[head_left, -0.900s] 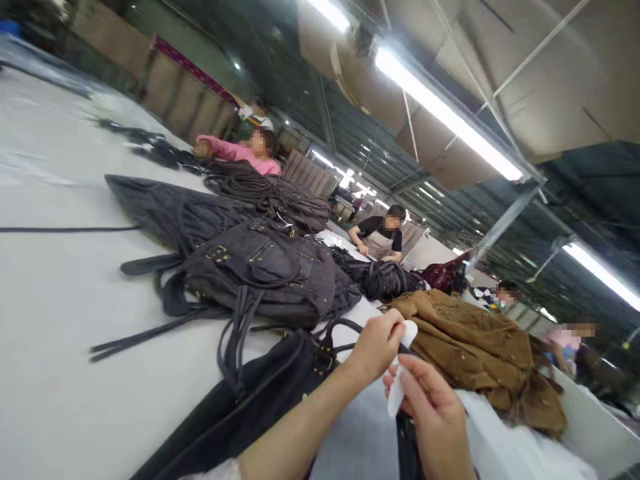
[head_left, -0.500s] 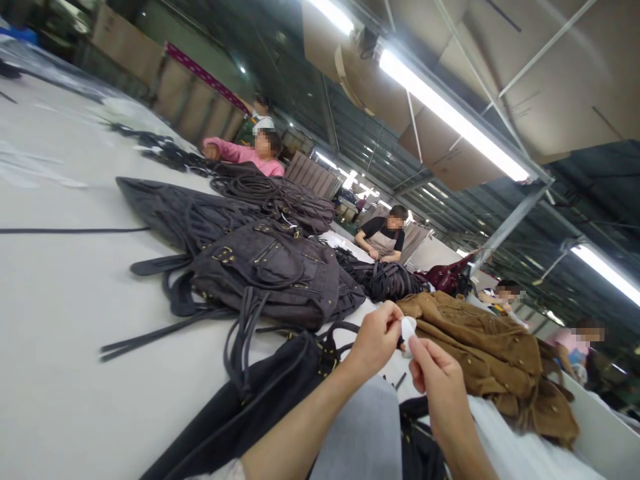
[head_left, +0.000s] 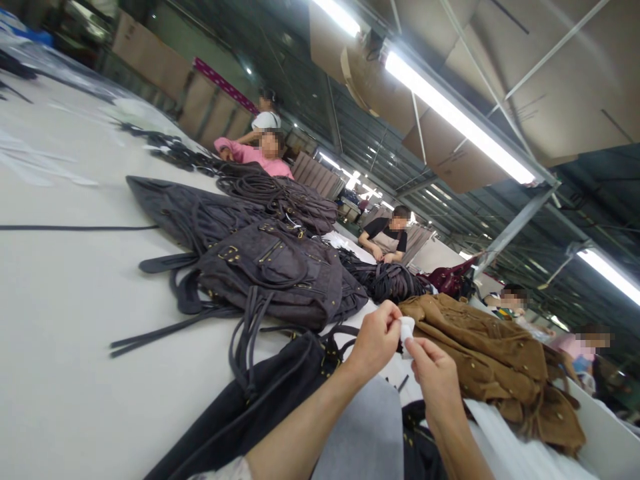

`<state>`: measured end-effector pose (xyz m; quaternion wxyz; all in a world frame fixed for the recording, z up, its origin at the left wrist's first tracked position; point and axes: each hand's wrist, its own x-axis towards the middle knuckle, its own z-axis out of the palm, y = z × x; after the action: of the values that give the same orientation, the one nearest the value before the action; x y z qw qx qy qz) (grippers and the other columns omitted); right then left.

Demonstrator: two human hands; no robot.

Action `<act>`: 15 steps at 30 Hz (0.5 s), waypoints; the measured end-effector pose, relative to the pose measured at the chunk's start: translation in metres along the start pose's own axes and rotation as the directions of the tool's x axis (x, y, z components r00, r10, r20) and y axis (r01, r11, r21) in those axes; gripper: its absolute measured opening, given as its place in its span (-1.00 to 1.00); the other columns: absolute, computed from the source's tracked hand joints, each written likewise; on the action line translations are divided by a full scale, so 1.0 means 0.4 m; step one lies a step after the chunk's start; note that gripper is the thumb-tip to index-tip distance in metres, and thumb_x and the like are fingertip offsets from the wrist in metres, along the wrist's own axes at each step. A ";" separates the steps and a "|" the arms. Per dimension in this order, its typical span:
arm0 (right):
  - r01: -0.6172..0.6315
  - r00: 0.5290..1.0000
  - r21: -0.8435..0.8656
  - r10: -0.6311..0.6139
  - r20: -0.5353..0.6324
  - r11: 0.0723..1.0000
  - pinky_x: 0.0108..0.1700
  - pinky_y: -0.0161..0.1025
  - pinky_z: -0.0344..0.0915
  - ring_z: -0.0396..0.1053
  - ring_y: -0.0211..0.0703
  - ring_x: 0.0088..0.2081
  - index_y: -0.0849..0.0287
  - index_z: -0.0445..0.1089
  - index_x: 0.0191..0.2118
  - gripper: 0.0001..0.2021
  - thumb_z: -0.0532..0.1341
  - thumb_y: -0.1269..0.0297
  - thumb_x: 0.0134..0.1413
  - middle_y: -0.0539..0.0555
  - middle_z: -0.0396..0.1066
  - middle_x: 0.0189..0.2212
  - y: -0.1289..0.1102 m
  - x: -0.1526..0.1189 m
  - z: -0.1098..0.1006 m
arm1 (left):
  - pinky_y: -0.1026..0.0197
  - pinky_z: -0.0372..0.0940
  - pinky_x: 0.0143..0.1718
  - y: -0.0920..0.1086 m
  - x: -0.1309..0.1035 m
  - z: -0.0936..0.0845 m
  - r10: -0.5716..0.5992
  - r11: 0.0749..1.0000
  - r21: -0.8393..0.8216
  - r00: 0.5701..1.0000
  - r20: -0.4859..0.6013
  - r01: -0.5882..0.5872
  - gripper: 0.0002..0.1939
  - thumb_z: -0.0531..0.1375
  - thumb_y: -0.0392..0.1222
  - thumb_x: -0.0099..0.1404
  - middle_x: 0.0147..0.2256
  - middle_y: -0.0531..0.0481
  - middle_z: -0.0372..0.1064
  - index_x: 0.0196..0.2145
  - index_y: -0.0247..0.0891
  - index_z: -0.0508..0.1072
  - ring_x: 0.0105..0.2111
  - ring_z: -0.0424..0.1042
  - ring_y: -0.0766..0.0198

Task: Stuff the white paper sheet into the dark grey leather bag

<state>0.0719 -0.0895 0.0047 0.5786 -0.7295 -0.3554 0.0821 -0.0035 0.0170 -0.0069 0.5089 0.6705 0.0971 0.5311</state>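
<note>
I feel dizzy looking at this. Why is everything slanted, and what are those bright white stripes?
Head view: the camera is tilted, so the table slopes. The stripes are ceiling lights, glaring white. Faces are blurred. The left hand and right hand pinch a small white piece, fairly sharp.

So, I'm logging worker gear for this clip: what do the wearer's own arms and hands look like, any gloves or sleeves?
Both are bare. The left hand and right hand wear no gloves, and no rings, watch or bands show. The forearms are uncovered down to the frame's lower edge; only a bit of pale cloth, perhaps a short sleeve's hem, shows near the left elbow.
</note>
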 end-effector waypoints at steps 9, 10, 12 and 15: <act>0.054 0.996 0.018 -0.052 -0.077 0.998 -0.62 -0.34 -0.15 -0.05 -0.37 -0.64 0.22 0.44 -0.49 -0.57 0.30 -0.13 -0.16 -0.16 0.03 -0.74 -0.009 0.007 0.014 | 0.31 0.04 -0.46 -0.010 -0.004 0.006 0.050 0.997 0.062 0.999 -0.003 -0.050 -0.91 0.04 -0.36 0.21 -0.49 0.13 0.27 -0.36 -0.23 0.31 -0.49 0.23 0.37; 0.060 0.995 0.019 -0.058 -0.085 0.998 -0.62 -0.34 -0.14 -0.05 -0.36 -0.64 0.23 0.45 -0.48 -0.57 0.30 -0.13 -0.16 -0.15 0.04 -0.73 -0.012 0.008 0.017 | 0.31 0.03 -0.46 -0.009 -0.005 0.005 0.059 0.996 0.069 0.998 -0.001 -0.059 -0.90 0.04 -0.36 0.22 -0.49 0.13 0.26 -0.36 -0.23 0.30 -0.49 0.22 0.37; 0.046 0.993 0.035 -0.042 -0.106 0.998 -0.61 -0.34 -0.14 -0.05 -0.37 -0.64 0.24 0.46 -0.47 -0.56 0.31 -0.13 -0.18 -0.15 0.04 -0.74 -0.016 0.012 0.023 | 0.31 0.03 -0.46 -0.006 -0.005 0.001 0.084 0.993 0.088 0.996 0.009 -0.084 -0.90 0.03 -0.37 0.22 -0.50 0.14 0.23 -0.37 -0.23 0.30 -0.50 0.20 0.37; 0.026 0.996 0.084 -0.018 -0.088 0.996 -0.60 -0.35 -0.14 -0.06 -0.38 -0.63 0.24 0.47 -0.44 -0.56 0.33 -0.12 -0.19 -0.16 0.04 -0.73 -0.020 0.018 0.029 | 0.31 0.02 -0.45 -0.001 -0.004 -0.005 0.109 0.988 0.109 0.994 0.018 -0.111 -0.89 0.03 -0.38 0.21 -0.50 0.14 0.22 -0.36 -0.23 0.29 -0.49 0.19 0.37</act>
<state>0.0678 -0.0754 0.0105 0.6248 -0.7033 -0.3339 0.0588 -0.0057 0.0173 -0.0084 0.4419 0.7048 0.0860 0.5483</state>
